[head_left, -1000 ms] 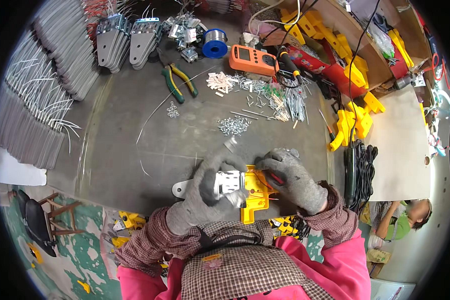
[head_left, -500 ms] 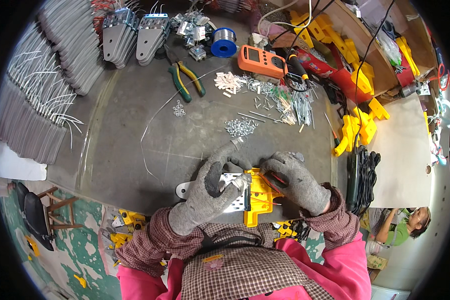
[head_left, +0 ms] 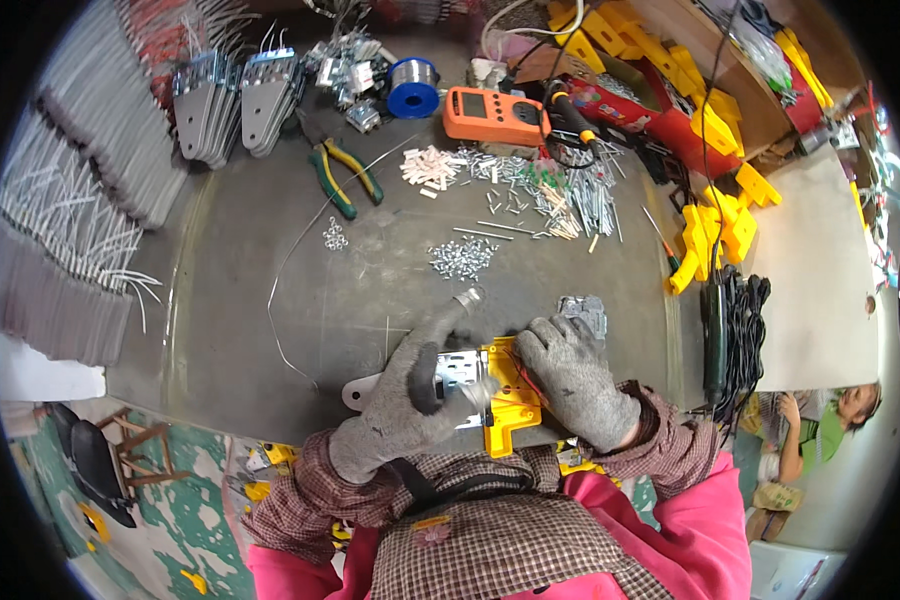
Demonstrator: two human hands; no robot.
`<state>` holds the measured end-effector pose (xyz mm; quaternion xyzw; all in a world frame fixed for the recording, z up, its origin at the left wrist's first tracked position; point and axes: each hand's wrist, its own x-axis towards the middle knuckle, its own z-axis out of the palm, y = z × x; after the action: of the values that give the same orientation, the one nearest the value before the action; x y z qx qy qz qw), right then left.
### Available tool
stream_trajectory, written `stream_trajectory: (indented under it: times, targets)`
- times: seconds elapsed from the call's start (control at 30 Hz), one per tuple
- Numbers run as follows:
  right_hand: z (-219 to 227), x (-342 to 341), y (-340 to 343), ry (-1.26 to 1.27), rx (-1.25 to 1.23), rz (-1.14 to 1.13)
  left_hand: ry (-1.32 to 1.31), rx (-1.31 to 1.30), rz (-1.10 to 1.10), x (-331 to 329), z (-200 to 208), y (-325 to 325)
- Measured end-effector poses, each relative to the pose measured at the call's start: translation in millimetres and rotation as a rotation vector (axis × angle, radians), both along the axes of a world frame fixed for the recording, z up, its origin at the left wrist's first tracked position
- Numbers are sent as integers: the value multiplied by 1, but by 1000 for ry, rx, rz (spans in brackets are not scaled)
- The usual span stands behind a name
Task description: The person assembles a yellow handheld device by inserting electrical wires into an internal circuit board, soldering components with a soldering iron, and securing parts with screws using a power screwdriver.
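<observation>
Grey-gloved left hand [head_left: 407, 398] grips 1 metal bracket [head_left: 458, 369]; right hand [head_left: 572, 375], grip unclear, touches 1 yellow housing [head_left: 510, 408].

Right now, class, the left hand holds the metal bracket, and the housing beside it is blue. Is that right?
The colour is wrong: the head view shows the housing is yellow. The left hand does hold the metal bracket.

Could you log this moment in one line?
left hand: over metal plate | right hand: at yellow casing | nearby: metal bits, pliers, orange meter
</observation>
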<state>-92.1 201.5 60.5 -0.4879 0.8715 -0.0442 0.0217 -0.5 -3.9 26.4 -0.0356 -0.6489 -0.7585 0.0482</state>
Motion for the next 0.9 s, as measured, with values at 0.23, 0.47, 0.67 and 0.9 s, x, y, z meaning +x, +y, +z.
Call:
stream_trajectory:
  times: [0.23, 0.47, 0.67, 0.9]
  targets:
    - [1, -3, 27, -1117, -966, -548, 110, -1172, -280, 13, 25, 3]
    - [27, 21, 38, -609, -584, -234, 348, -1371, -51, 30, 80, 36]
    - [26, 38, 37, -347, -792, -98, 308, -1002, -6, 17, 89, 45]
    - [31, 37, 44, -432, -639, -189, 245, -980, 22, 13, 90, 51]
